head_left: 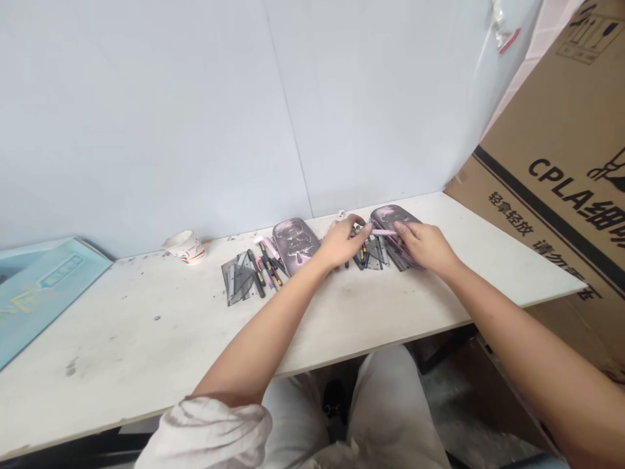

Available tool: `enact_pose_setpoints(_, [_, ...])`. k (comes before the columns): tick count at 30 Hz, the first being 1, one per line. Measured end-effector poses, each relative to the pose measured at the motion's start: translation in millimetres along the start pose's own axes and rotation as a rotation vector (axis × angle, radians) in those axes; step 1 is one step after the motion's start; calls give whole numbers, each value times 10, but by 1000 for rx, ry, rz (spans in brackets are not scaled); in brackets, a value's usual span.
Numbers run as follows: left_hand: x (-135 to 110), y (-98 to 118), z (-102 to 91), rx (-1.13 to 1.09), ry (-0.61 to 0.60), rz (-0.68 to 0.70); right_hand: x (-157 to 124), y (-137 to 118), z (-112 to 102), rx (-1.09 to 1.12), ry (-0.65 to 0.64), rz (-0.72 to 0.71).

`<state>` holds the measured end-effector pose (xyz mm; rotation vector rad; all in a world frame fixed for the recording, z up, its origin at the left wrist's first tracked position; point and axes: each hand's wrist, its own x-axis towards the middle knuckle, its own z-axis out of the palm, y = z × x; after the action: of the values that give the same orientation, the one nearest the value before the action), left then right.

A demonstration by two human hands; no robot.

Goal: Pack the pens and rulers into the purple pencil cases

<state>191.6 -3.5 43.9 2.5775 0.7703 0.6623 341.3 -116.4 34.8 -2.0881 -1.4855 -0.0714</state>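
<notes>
A slim pink pen (383,232) lies level between my two hands, above the right-hand group of stationery. My right hand (426,246) pinches its right part between thumb and fingers. At its left end are the curled fingertips of my left hand (346,242), closed on that end; their exact grip is partly hidden. A dark pencil case with pink patterns (394,213) lies behind and under my right hand. Dark pens (361,258) and grey see-through rulers (375,254) lie below the hands. Left of my left hand is a second, similar pencil case (293,244).
Beside the second case are several pens (266,264) and grey see-through set squares (238,279). A paper cup (186,247) stands tilted near the wall. A light blue box (53,286) lies on the table's left end. A large cardboard box (551,195) rises on the right.
</notes>
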Motion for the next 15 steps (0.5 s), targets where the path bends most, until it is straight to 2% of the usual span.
enact_pose_setpoints(3, [167, -27, 214, 118, 2, -28, -81, -189, 179, -248, -35, 59])
enact_pose_setpoints(7, [334, -99, 516, 193, -88, -129, -133, -295, 348, -352, -106, 42])
enact_pose_setpoints(9, [344, -132, 616, 206, -72, -189, -121, -216, 331, -360, -82, 13])
enact_pose_setpoints(12, [268, -164, 685, 245, 22, -312, -102, 34, 239, -384, 35, -74])
enact_pose_setpoints(15, [160, -180, 685, 287, 54, -443, -107, 291, 201, -378, 90, -20])
